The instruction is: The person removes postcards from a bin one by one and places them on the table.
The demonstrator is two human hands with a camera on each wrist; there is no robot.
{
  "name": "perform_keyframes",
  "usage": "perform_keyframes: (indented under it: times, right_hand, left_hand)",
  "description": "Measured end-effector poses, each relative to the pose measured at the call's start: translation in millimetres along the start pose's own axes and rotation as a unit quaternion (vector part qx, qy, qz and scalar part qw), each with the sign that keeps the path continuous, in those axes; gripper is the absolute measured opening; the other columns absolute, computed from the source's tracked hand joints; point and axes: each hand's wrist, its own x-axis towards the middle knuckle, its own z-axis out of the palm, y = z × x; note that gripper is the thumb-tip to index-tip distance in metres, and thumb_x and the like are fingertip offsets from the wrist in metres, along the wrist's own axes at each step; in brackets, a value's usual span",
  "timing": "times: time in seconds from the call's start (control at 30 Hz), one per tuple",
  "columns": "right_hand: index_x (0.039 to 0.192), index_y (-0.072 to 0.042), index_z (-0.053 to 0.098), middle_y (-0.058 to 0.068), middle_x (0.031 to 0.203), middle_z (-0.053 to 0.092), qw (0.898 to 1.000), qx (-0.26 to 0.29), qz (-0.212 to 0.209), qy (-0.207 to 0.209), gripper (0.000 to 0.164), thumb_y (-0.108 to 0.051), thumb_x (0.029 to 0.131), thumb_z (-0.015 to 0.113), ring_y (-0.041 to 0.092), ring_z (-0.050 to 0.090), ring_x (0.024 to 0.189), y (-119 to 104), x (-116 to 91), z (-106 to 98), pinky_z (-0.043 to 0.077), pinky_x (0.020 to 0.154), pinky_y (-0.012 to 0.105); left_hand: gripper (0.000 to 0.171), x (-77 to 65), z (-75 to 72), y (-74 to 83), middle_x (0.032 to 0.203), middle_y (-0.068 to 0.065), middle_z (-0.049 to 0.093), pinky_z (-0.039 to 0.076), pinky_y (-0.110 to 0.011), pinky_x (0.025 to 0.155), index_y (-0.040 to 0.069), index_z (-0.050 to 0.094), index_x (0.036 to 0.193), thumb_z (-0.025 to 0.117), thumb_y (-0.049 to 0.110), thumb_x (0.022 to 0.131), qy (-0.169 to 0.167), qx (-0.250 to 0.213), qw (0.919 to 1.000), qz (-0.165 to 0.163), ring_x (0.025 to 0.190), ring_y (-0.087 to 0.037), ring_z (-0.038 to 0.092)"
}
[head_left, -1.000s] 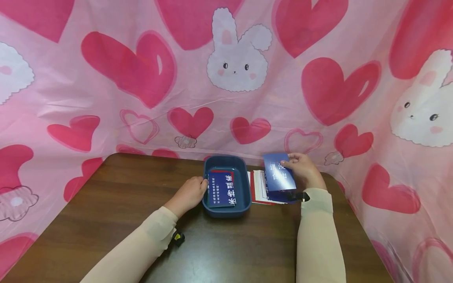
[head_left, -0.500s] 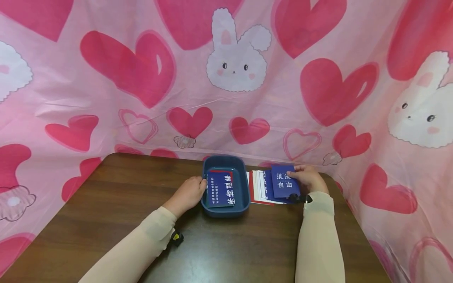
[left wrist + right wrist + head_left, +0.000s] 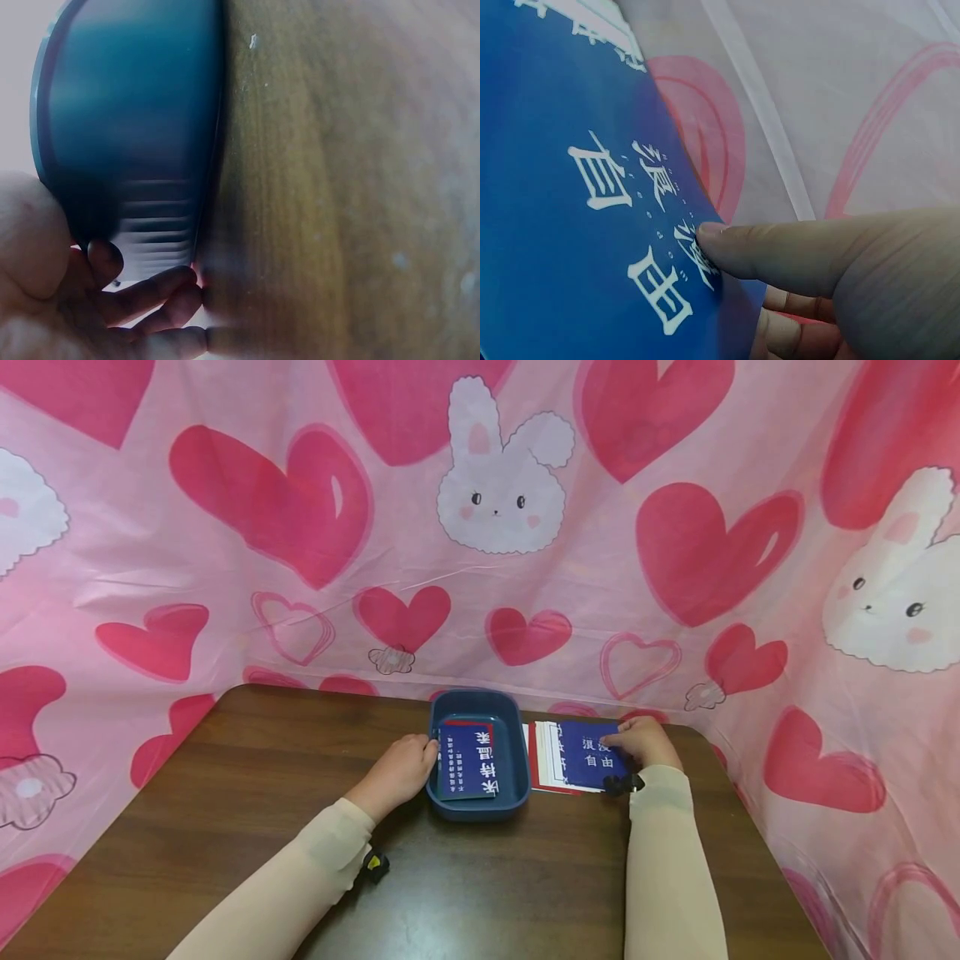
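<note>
As the left hand (image 3: pixel 397 772) holds the lower-centre tray (image 3: pixel 478 811), the right hand (image 3: pixel 651 743), lower right, pinches a blue card (image 3: pixel 597 763), seemingly laying it down, which probably needs gentle release.

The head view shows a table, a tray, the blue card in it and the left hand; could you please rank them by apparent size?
Table
Tray
Blue card and left hand: too alike to rank
</note>
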Motion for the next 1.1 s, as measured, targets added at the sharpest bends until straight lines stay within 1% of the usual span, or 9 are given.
perform_keyframes:
  times: [0.13, 0.27, 0.4, 0.5, 0.57, 0.7, 0.8, 0.97, 1.1]
  right_hand:
    - [0.076, -0.01, 0.063, 0.005, 0.083, 0.065, 0.999, -0.036, -0.005, 0.013, 0.039, -0.029, 0.099, 0.088, 0.029, 0.065, 0.092, -4, -3, 0, 0.057, 0.082, 0.039]
    - [0.073, -0.01, 0.056, 0.006, 0.076, 0.063, 0.997, -0.07, -0.002, 0.021, 0.045, -0.031, 0.097, 0.088, 0.029, 0.066, 0.087, -8, -4, 0, 0.057, 0.079, 0.039]
    - [0.095, 0.001, 0.068, 0.019, 0.095, 0.073, 0.998, -0.064, 0.015, 0.015, 0.037, -0.03, 0.099, 0.088, 0.037, 0.073, 0.092, -10, -5, 1, 0.068, 0.085, 0.048]
    - [0.121, 0.008, 0.068, 0.03, 0.119, 0.074, 0.998, -0.058, 0.02, 0.008, 0.046, -0.028, 0.101, 0.086, 0.044, 0.075, 0.102, -10, -7, 1, 0.07, 0.093, 0.056]
    - [0.132, 0.012, 0.065, 0.034, 0.131, 0.071, 0.998, -0.053, 0.02, 0.006, 0.054, -0.028, 0.102, 0.085, 0.046, 0.075, 0.107, -10, -7, 1, 0.069, 0.096, 0.056]
    - [0.144, 0.013, 0.058, 0.037, 0.145, 0.063, 0.999, -0.031, 0.017, 0.0, 0.063, -0.027, 0.103, 0.084, 0.047, 0.071, 0.119, -7, -8, 1, 0.068, 0.102, 0.055]
    - [0.148, 0.012, 0.056, 0.036, 0.15, 0.059, 1.0, -0.006, 0.019, -0.01, 0.063, -0.027, 0.106, 0.082, 0.048, 0.067, 0.126, -4, -7, -1, 0.066, 0.106, 0.056]
    - [0.141, 0.01, 0.062, 0.033, 0.14, 0.065, 1.0, -0.004, 0.007, -0.014, 0.05, -0.028, 0.111, 0.074, 0.044, 0.068, 0.12, 1, -5, -6, 0.067, 0.104, 0.056]
    - [0.13, 0.007, 0.07, 0.023, 0.115, 0.073, 1.0, -0.009, -0.006, -0.001, 0.042, -0.03, 0.111, 0.073, 0.035, 0.068, 0.103, -1, -4, -8, 0.066, 0.088, 0.046]
  left_hand:
    - [0.046, 1.0, 1.1, -0.3, 0.136, -0.027, 0.075, 0.053, -0.062, 0.123, -0.008, 0.072, 0.137, 0.046, 0.027, 0.121, 0.003, -0.001, 1.0, 0.001, 0.13, -0.042, 0.071]
    - [0.046, 0.6, 1.8, -0.7, 0.135, -0.027, 0.075, 0.053, -0.062, 0.122, -0.007, 0.072, 0.136, 0.046, 0.027, 0.121, 0.005, 0.0, 1.0, 0.001, 0.129, -0.042, 0.071]
    - [0.046, 0.3, 3.1, -1.3, 0.135, -0.026, 0.076, 0.053, -0.062, 0.122, -0.006, 0.073, 0.136, 0.046, 0.028, 0.121, 0.005, 0.004, 1.0, 0.002, 0.129, -0.042, 0.071]
    - [0.046, 0.0, 3.9, -1.3, 0.136, -0.025, 0.076, 0.053, -0.062, 0.123, -0.006, 0.073, 0.137, 0.046, 0.029, 0.121, 0.003, 0.003, 1.0, 0.0, 0.13, -0.042, 0.071]
    - [0.047, -0.5, 3.9, -0.8, 0.136, -0.025, 0.075, 0.053, -0.062, 0.123, -0.006, 0.072, 0.138, 0.046, 0.029, 0.121, 0.002, 0.003, 1.0, -0.002, 0.129, -0.042, 0.071]
    - [0.047, -1.3, 3.6, -0.3, 0.135, -0.024, 0.076, 0.053, -0.061, 0.123, -0.006, 0.073, 0.137, 0.046, 0.029, 0.122, 0.001, 0.002, 1.0, -0.004, 0.128, -0.041, 0.071]
    - [0.045, -1.9, 2.5, 0.4, 0.132, -0.025, 0.077, 0.054, -0.061, 0.121, -0.006, 0.074, 0.134, 0.046, 0.027, 0.121, 0.005, 0.006, 1.0, 0.002, 0.125, -0.041, 0.072]
    - [0.045, -3.1, 1.1, 2.3, 0.134, -0.026, 0.076, 0.053, -0.062, 0.122, -0.007, 0.073, 0.134, 0.046, 0.027, 0.121, 0.007, 0.003, 1.0, 0.003, 0.128, -0.043, 0.071]
    - [0.046, -2.6, 0.8, 2.4, 0.138, -0.027, 0.075, 0.052, -0.063, 0.124, -0.008, 0.072, 0.138, 0.046, 0.027, 0.121, 0.001, 0.001, 1.0, 0.0, 0.131, -0.043, 0.071]
